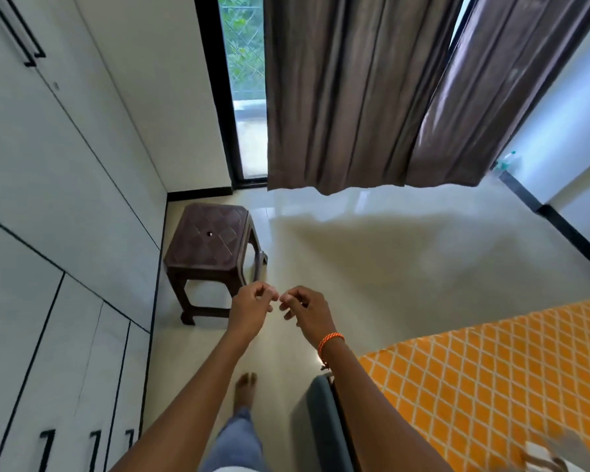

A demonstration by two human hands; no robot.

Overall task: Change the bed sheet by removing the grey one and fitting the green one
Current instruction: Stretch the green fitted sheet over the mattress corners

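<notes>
The bed [491, 376] lies at the lower right, and the part in view shows an orange surface with a white diamond pattern. Its grey padded frame edge [321, 420] runs beside my right forearm. No grey or green sheet is in view. My left hand [251, 303] and my right hand [304, 310] are raised side by side over the floor, almost touching at the fingertips. Both have curled fingers and nothing visible in them. An orange thread band [331, 340] circles my right wrist.
A brown plastic stool [208, 247] stands by the white wardrobe [65, 233] on the left. Brown curtains [355, 97] hang over a glass door ahead. Glossy cream floor [389, 260] stretches between the stool and the bed. My bare foot [246, 386] is on it.
</notes>
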